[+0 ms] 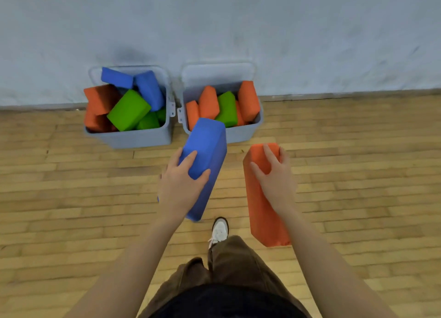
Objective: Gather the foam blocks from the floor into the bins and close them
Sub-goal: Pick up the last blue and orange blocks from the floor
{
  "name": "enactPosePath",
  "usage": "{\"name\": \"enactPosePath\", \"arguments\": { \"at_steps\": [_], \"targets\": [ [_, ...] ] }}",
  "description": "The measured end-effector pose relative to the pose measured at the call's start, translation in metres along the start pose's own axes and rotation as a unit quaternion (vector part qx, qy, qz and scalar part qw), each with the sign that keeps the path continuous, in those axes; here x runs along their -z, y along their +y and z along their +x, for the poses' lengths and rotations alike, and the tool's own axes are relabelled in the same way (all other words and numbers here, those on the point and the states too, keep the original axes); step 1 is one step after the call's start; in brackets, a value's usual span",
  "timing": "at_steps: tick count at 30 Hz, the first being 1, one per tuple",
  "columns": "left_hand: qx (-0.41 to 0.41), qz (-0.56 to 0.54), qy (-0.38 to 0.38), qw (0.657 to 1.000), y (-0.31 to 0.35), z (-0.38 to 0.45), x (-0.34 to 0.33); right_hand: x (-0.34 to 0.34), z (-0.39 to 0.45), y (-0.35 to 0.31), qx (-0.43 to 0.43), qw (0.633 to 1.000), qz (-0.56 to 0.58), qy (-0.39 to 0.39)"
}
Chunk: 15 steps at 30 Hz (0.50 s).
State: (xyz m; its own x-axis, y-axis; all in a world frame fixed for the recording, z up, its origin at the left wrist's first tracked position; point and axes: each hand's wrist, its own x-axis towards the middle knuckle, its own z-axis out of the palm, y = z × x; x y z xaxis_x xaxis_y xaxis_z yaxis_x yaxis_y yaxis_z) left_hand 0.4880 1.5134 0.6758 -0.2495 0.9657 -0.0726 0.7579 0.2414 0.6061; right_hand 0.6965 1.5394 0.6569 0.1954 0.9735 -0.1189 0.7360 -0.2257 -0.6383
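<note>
My left hand (181, 184) grips a blue foam block (210, 146), held above the floor with its far end over the front rim of the right bin (243, 133). My right hand (276, 174) grips an orange foam block (262, 212) a little right of it, in front of that bin. The right bin holds several orange blocks and a green one; its lid (217, 73) stands open against the wall. The left bin (140, 139) is heaped with blue, green and orange blocks, its lid open behind them.
Both grey bins stand side by side against a pale wall (238, 26) on a wooden floor (71, 198). My brown trousers and a white shoe (219, 230) show below my hands.
</note>
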Motion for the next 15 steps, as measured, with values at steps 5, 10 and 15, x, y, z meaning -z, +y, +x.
{"name": "enactPosePath", "arguments": {
  "at_steps": [5,10,15],
  "targets": [
    [0.001,0.019,0.036,0.999,0.005,0.113,0.019,-0.004,0.110,-0.062,0.043,0.999,-0.004,-0.005],
    [0.020,0.037,0.053,0.998,-0.002,0.219,0.024,-0.032,0.217,-0.122,0.075,0.997,-0.012,-0.025],
    [0.006,0.040,0.052,0.998,-0.016,0.336,0.015,-0.073,0.323,-0.173,0.076,0.996,-0.026,-0.031]
  ]
}}
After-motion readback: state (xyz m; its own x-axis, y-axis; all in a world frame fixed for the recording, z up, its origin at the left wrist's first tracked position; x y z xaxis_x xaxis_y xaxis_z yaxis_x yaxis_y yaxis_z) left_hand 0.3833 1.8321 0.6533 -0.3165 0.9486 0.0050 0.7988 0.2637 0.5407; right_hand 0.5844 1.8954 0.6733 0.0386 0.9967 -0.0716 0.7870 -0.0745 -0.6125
